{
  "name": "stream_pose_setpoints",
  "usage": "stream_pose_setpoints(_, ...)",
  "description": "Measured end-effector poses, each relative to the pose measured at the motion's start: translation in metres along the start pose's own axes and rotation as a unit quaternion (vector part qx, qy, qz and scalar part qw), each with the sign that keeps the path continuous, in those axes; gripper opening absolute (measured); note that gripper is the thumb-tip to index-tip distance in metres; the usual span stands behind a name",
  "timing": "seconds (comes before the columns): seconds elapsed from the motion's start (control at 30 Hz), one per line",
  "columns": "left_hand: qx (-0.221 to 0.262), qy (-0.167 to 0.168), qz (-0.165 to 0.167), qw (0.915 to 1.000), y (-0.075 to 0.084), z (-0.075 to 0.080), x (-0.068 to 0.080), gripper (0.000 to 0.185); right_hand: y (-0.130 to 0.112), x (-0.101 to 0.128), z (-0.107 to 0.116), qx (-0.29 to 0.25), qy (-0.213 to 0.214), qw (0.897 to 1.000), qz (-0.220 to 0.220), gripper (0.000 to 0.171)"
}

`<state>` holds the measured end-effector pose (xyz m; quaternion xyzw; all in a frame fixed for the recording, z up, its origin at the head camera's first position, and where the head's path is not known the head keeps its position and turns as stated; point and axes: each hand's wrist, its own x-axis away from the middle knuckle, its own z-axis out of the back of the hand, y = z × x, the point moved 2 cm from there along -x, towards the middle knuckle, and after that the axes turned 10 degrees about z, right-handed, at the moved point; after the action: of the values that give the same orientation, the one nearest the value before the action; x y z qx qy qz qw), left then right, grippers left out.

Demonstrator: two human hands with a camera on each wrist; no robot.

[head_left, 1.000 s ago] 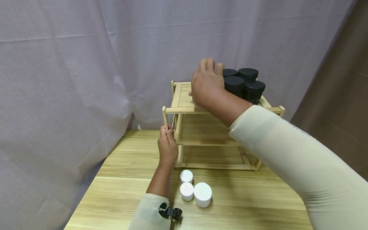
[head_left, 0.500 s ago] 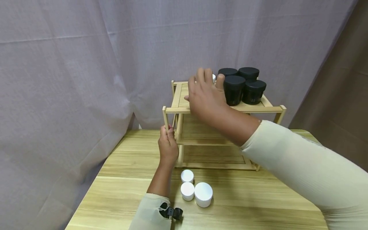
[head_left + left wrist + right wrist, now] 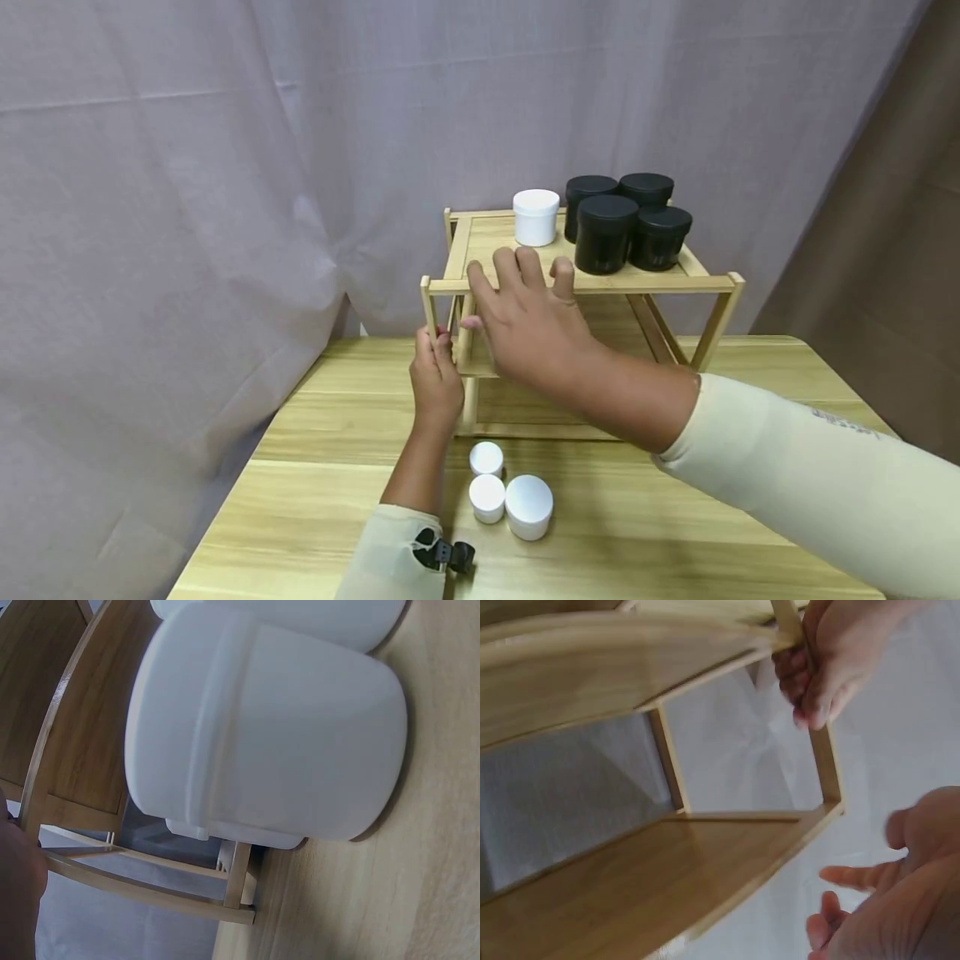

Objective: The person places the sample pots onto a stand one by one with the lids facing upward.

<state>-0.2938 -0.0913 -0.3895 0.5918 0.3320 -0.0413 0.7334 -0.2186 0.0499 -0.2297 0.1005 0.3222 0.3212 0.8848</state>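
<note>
- The right hand (image 3: 528, 329) has drawn back from the wooden rack's (image 3: 585, 283) top shelf and now hovers before its front rail, fingers spread, empty.
- A white jar (image 3: 536, 217), hidden before, stands at the shelf's back, just left of four black jars (image 3: 626, 221).
- The left hand (image 3: 437, 379) still grips the rack's front-left post.
- Three white jars (image 3: 510, 496) sit before the rack; its lower shelves are open.
</note>
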Motion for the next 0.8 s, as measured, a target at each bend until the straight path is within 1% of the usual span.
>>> stream_pose_setpoints(0.1, 0.000, 0.005, 0.008, 1.0000, -0.001, 0.001, -0.001, 0.022, -0.006, 0.009, -0.003, 0.007, 0.028, 0.999, 0.025, 0.075)
stream_pose_setpoints(0.17, 0.005, 0.000, 0.013, 0.9999, -0.001, 0.001, 0.000, 0.028, -0.009, 0.016, -0.005, -0.004, 0.037, 0.999, 0.038, 0.084)
stream_pose_setpoints(0.27, 0.011, -0.007, 0.011, 0.9999, -0.001, 0.001, 0.000, 0.040, -0.013, 0.027, -0.009, -0.049, 0.037, 0.996, 0.057, 0.095)
stream_pose_setpoints(0.37, 0.011, -0.005, 0.000, 0.9999, -0.002, 0.001, 0.000, 0.043, -0.016, 0.038, -0.014, -0.098, 0.040, 0.992, 0.073, 0.105)
stream_pose_setpoints(0.43, 0.009, -0.004, -0.003, 0.9999, -0.001, 0.002, 0.000, 0.039, -0.016, 0.045, -0.018, -0.122, 0.051, 0.988, 0.083, 0.105)
stream_pose_setpoints(0.6, 0.014, -0.016, 0.004, 0.9998, 0.001, 0.002, 0.000, 0.025, -0.010, 0.061, -0.029, -0.162, 0.085, 0.979, 0.095, 0.101)
stream_pose_setpoints(0.7, 0.011, -0.012, 0.002, 0.9999, 0.001, 0.002, 0.000, 0.023, -0.005, 0.069, -0.033, -0.191, 0.092, 0.973, 0.086, 0.100)
stream_pose_setpoints(0.8, 0.007, -0.008, -0.002, 0.9999, 0.001, 0.002, -0.001, 0.023, -0.002, 0.078, -0.038, -0.221, 0.087, 0.969, 0.065, 0.099)
